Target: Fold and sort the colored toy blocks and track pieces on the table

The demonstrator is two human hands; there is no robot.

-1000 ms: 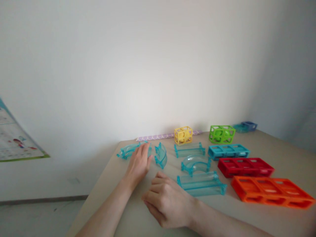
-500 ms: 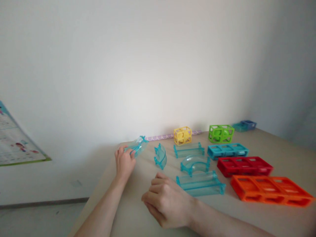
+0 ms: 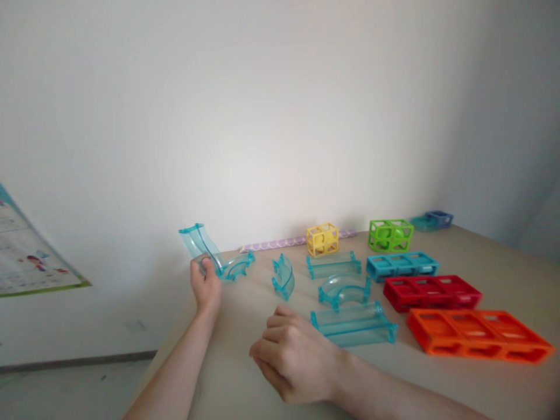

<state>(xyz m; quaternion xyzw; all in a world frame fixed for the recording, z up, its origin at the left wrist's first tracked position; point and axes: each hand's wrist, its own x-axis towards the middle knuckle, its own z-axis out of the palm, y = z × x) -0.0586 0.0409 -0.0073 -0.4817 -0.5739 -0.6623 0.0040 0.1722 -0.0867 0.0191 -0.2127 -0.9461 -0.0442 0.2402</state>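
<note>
My left hand (image 3: 205, 283) grips a clear teal track piece (image 3: 198, 242), a straight marble-run chute, near its lower end. It is raised and tilted at the table's far left corner. Just right of it lies a curved teal track piece (image 3: 238, 266), touching or very close to it; I cannot tell which. My right hand (image 3: 289, 356) rests in a loose fist on the table, with nothing showing in it. Beyond it are a straight track piece (image 3: 356, 326), a half-round curved one (image 3: 343, 291) and another curve (image 3: 284, 277).
On the right stand an orange frame block (image 3: 476, 332), a red one (image 3: 431, 291), a blue one (image 3: 400, 265), a green one (image 3: 391, 235) and a yellow one (image 3: 322, 239). A patterned purple strip (image 3: 280, 243) lies along the wall. A poster (image 3: 35, 251) hangs left.
My left hand has moved slightly left and lifted the straight track piece, tilting it up. The curved piece beside it now shows on the table. My right hand has stayed put.
</note>
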